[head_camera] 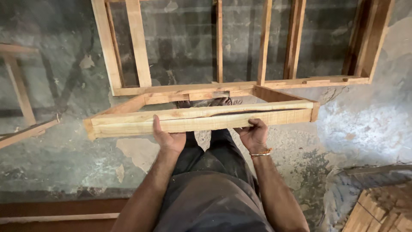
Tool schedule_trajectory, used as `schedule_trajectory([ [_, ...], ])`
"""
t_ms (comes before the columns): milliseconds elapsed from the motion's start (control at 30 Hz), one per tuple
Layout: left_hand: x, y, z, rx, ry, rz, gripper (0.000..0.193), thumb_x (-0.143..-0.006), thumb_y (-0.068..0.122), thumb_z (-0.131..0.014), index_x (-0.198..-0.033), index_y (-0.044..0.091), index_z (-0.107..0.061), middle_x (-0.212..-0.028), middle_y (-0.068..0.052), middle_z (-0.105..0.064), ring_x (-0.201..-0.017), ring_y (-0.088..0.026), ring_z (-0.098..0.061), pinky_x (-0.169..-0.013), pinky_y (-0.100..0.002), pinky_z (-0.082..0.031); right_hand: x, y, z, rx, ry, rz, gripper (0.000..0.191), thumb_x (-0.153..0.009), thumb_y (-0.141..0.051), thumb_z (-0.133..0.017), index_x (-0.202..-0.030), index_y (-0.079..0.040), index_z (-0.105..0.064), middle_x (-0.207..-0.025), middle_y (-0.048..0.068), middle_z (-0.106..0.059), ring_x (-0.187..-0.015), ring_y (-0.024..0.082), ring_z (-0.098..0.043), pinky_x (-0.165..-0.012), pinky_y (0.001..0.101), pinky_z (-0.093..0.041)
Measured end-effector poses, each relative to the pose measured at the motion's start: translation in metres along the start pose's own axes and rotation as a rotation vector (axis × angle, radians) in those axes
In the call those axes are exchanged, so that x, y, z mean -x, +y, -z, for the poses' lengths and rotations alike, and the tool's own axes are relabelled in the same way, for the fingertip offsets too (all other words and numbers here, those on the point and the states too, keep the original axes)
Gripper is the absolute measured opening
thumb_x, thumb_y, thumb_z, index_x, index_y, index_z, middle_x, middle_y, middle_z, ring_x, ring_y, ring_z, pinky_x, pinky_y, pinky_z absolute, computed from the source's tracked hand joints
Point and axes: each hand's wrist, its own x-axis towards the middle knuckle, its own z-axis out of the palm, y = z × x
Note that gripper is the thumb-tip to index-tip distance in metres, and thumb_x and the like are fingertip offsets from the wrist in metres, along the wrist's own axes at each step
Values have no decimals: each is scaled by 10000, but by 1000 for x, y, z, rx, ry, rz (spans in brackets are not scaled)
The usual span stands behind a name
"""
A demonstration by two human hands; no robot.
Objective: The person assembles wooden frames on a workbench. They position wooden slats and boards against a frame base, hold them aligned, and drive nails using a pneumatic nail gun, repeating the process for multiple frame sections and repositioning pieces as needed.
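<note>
Head view: rough patchy concrete floor, wooden frames in both hands.

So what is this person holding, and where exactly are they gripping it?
A rectangular wooden frame, held by its near rail: left hand and right hand grip its underside, either side of the middle.

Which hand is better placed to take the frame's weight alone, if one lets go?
Probably the left hand: it grips the wooden frame nearer the middle of its near rail, fingers wrapped upward. The right hand sits further off-centre.
</note>
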Motion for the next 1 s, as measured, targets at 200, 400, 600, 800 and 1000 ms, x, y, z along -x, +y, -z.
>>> schedule_trajectory([
  [200, -3, -11, -16, 54, -29, 38, 689, -925, 556, -566, -1408, 66, -519, -1322, -112, -650, -1247, -270, -604, -1119, -463, -424, -3, -12, 1, -77, -155, 5, 138, -893, -66, -602, -1019, -22, -636, -928, 111, -684, -920, 314, -667, -1074, 712, -476],
  [400, -4, -9, -32, 177, -53, 97, 698, -983, 547, -581, -1406, -2, -504, -1376, -152, -611, -1304, -305, -575, -1158, -463, -418, -1, -15, -19, 41, 16, 12, 303, -798, -112, -570, -1077, -32, -655, -1090, 105, -732, -1084, 319, -682, -1039, 636, -473],
  [600, -20, 0, -64, 10, -118, -15, 563, -981, 546, -554, -1374, 144, -558, -1340, -51, -642, -1281, -264, -579, -1122, -476, -426, -9, -21, -61, 58, 0, 48, 263, -812, -111, -584, -1057, -44, -651, -1110, 114, -704, -1138, 326, -655, -1041, 643, -483],
  [800, -74, 13, -128, -235, -12, 59, 882, -997, 659, -519, -1586, 39, -303, -1522, -147, -474, -1441, -295, -445, -1219, -431, -276, -56, -41, -142, 109, -91, 108, 282, -972, -238, -622, -1122, 1, -627, -1107, 169, -669, -1087, 317, -645, -1054, 519, -575],
  [1000, -68, -8, -157, -421, -164, 113, 1020, -918, 712, -486, -1588, -5, -208, -1614, -205, -389, -1504, -295, -362, -1247, -426, -194, -54, -35, -180, 299, -105, 129, 232, -960, -266, -609, -1096, -84, -562, -1138, 136, -675, -1088, 335, -683, -992, 494, -598],
])
